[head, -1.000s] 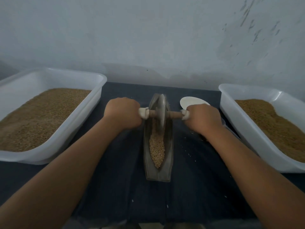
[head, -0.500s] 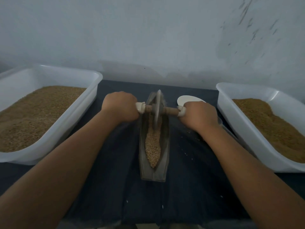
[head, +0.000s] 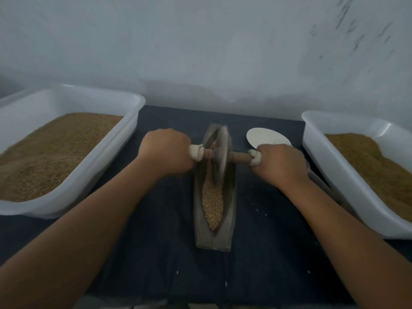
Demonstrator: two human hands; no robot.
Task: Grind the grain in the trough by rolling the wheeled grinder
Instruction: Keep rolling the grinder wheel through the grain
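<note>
Gripping the wheeled grinder (head: pixel 219 157) by its axle: left hand (head: pixel 166 150) and right hand (head: pixel 278 162), fingers curled round the white-wrapped ends — wheel standing in the far half of the trough (head: pixel 213 238), grain (head: pixel 211 204) heaped in the near half. On dark cloth (head: pixel 156 253), between left tub (head: pixel 73 91) and right tub (head: pixel 338 118), both holding brown granules.

A dark blue cloth (head: pixel 167 253) is covering the work surface. Straight behind the cloth's far edge a pale grey-blue wall (head: pixel 200 41) is rising and filling the upper view. Dark flecks (head: pixel 347 41) are streaking the wall high above the cloth's far right corner. A smudged patch (head: pixel 189 92) is spreading just above the cloth's far edge. Dim, even light is lying over the cloth.
</note>
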